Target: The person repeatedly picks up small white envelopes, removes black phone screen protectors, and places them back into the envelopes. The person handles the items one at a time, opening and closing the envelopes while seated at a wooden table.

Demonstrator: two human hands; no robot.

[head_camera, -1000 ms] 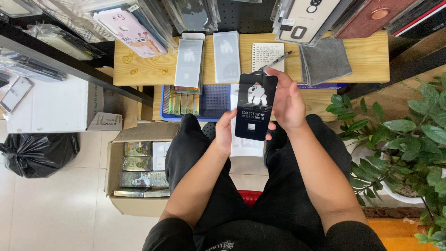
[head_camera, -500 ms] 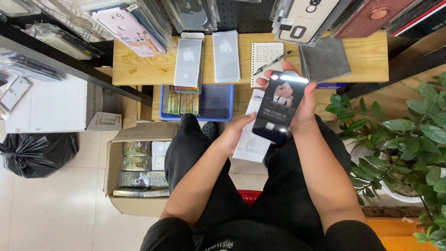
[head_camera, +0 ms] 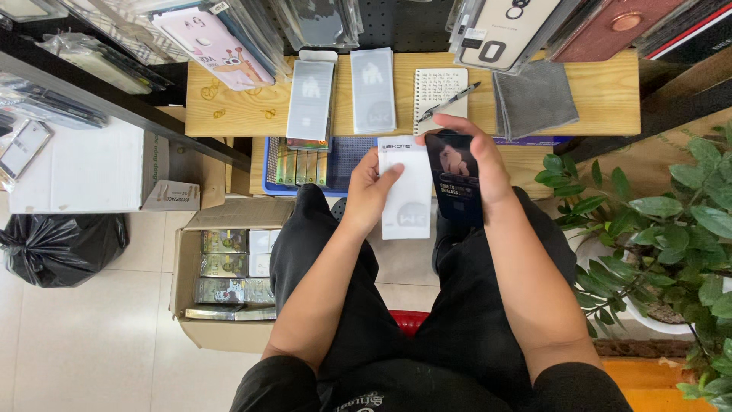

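White flat pkg (head_camera: 406,191) in left hand (head_camera: 371,191); black pkg (head_camera: 456,177) in right hand (head_camera: 480,164); two grey pkgs (head_camera: 341,95) on wood shelf (head_camera: 229,114); boxes in carton (head_camera: 229,267) on floor.

There is one view only, from a camera worn on the person's head, so no second view shares any part of the scene. It looks almost straight down along the person's own body: the forearms run up from the bottom edge of the picture and the knees sit in the middle. The hands (head_camera: 427,179) are close under the lens, near the centre. The wooden surface (head_camera: 610,107) lies across the top of the view, its near edge facing the person. Hanging packets crowd the top edge. The tiled floor (head_camera: 84,343) fills the lower left, farther from the lens.
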